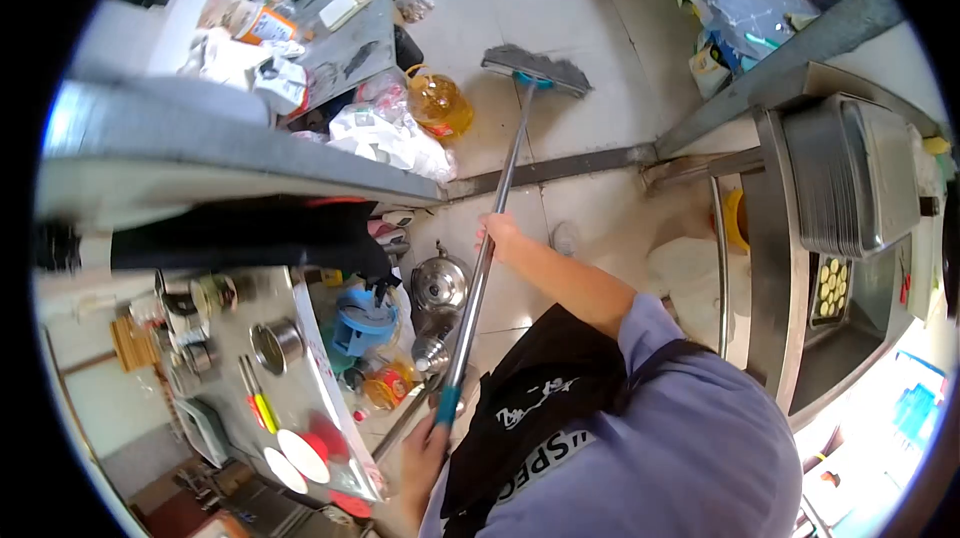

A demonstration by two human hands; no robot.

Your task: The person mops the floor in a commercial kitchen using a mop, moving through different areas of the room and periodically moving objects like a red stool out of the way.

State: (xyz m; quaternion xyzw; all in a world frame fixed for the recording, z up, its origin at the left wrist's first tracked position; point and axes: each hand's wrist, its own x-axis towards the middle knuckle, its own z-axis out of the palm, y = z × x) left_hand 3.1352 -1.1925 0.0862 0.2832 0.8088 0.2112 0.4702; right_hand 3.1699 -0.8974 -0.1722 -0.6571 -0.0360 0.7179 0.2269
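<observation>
A flat mop lies across the middle of the view, its grey fluffy head [560, 73] down on the tiled floor beyond the door sill. Its metal pole [508, 163] runs back toward my body. My right hand [497, 231] is closed around the pole about midway along. Near the pole's teal end grip [448, 405], my left hand [424, 458] is wrapped round the top of the handle, partly cut off by my apron. A large bottle of yellow oil [438, 106] stands on the floor left of the mop head.
A metal sill [570, 168] crosses the doorway. At left are a cluttered shelf [345, 58] and a steel table [330, 388] with pots and knives. A steel kettle [440, 281] and blue bucket [362, 323] sit below. Stacked trays [860, 178] stand on the right.
</observation>
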